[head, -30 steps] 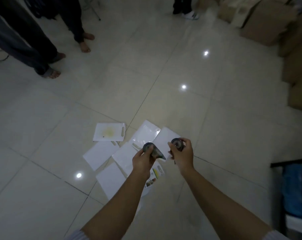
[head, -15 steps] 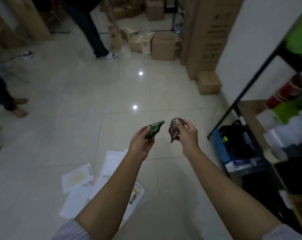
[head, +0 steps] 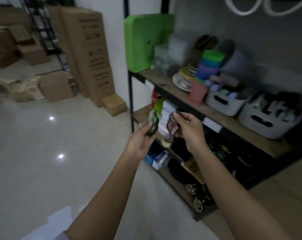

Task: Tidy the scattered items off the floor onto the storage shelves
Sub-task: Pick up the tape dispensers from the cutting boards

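**Turned from the floor to the shelves**

Left hand grips a green tape roller, right hand pinches a dark one. A second ago they hung over floor papers; now they're facing the shelves, ready for drop-off.

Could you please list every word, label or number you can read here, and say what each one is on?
"JENIA": white print on the dark red tape dispenser held in the right hand.
Green tape dispenser in the left hand: no print legible.
Tall cardboard cartons: dark print and symbols, too blurred to read.
Blue-and-white box on the lower shelf: print too blurred.
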Available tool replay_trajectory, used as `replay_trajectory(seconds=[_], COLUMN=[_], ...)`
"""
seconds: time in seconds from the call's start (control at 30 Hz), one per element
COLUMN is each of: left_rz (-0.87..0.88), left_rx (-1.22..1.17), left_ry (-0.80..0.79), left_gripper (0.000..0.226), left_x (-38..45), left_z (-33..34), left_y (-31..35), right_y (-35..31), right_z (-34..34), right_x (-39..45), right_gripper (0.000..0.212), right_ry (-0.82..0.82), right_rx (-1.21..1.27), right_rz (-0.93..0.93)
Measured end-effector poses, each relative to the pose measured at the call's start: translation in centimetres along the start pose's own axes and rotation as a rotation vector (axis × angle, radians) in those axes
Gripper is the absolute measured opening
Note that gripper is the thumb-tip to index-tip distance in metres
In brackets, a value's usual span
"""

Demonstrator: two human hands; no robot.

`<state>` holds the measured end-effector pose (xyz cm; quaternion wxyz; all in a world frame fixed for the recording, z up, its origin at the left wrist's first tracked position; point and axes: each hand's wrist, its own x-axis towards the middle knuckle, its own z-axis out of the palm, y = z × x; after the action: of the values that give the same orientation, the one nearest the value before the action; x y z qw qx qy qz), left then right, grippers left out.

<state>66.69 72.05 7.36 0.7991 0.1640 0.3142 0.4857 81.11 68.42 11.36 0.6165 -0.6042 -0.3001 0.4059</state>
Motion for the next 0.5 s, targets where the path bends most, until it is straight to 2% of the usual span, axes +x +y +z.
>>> replay_trajectory(seconds=[0.07, 0.2, 0.3, 0.5], left_rz=[0.011, 0.041, 0.033, 0.011], left_rx=[0.018, 0.086, 0.151, 0.252], left_ry=[-0.103, -0.235, -0.316, -0.345], left_gripper=[0.030, 0.028, 0.031, 0.038], left_x=[0.8, 1.3, 1.4, 4.1], left_z=[4.9, 13.2, 17.8, 24.9], left_y=[-1.8, -5.3, -7.8, -11.1], right_y=[-3.0, -6.8, -8.5, -9.4], right_z=[-3.9, -10.4, -14.2, -20.2], right_x=[0.6, 1.5, 2.5, 5.6], right_gripper=[0.016, 0.023, 0.017, 0.023], right_ry=[0.069, 0.222, 0.296, 0.545], right_rx=[0.023, 0.109, 0.206, 0.469], right_rz=[-0.045, -0.119, -0.170, -0.244])
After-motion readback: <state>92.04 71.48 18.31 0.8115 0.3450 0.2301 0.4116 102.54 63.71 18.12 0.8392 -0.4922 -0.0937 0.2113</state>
